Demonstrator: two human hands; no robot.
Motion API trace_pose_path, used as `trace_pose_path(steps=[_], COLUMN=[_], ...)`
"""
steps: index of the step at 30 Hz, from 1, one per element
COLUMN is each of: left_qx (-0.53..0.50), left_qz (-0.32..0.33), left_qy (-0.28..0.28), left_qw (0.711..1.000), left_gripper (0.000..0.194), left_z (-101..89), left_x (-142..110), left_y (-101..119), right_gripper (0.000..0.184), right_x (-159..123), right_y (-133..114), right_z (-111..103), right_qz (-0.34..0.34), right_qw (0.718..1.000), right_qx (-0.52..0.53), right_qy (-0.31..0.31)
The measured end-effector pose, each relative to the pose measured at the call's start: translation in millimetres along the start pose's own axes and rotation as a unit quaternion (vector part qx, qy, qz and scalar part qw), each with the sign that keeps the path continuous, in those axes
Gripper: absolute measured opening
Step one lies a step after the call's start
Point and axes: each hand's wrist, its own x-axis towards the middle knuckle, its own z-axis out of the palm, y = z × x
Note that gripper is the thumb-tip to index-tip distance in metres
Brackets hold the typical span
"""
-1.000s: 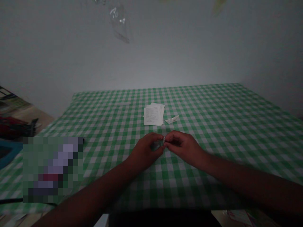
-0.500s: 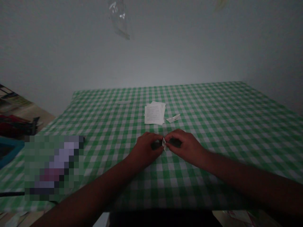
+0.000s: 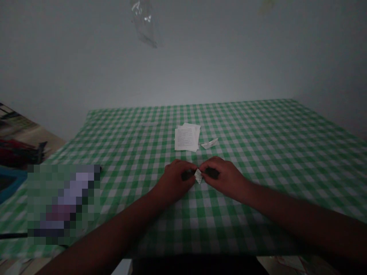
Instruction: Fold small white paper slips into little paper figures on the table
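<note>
My left hand (image 3: 174,180) and my right hand (image 3: 222,176) meet over the middle of the green checked tablecloth (image 3: 258,152). Both pinch a small folded piece of white paper (image 3: 198,176) between their fingertips, close above the cloth. Beyond the hands lies a small stack of printed white paper sheets (image 3: 187,137). Just right of the stack rests a small folded white paper shape (image 3: 209,143).
A blurred patch (image 3: 63,203) covers something on the table's left side. A clear plastic bag (image 3: 144,23) hangs on the pale wall behind. Dark and red items (image 3: 17,152) lie off the table's left edge.
The small paper piece has turned and shows more of its face between my fingertips. Both hands have sunk slightly toward the cloth.
</note>
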Motion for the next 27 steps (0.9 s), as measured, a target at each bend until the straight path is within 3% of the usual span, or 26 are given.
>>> trace_pose_path(steps=[5,10,19,27], left_qx=[-0.003,0.017,0.095,0.142], left_qz=[0.001,0.048,0.107,0.137], left_qy=[-0.012,-0.027,-0.089,-0.128], left_qw=[1.000,0.998,0.986,0.972], left_gripper=[0.020,0.024,0.028,0.028], left_z=[-3.8,-5.5,-13.9,-22.7], left_x=[1.2,3.0,6.0,5.7], left_y=[0.3,-9.5,-9.4,-1.7], right_gripper=[0.015,0.019,0.016,0.018], right_x=[1.1,2.4,9.0,9.6], right_y=[-0.4,5.0,7.3,10.2], right_z=[-1.5,-1.5,-9.9,-13.1], right_qz=[-0.006,-0.054,-0.147,-0.182], right_qw=[1.000,0.998,0.983,0.968], right_qx=[-0.009,-0.020,-0.049,-0.090], right_qy=[-0.012,-0.014,-0.102,-0.145])
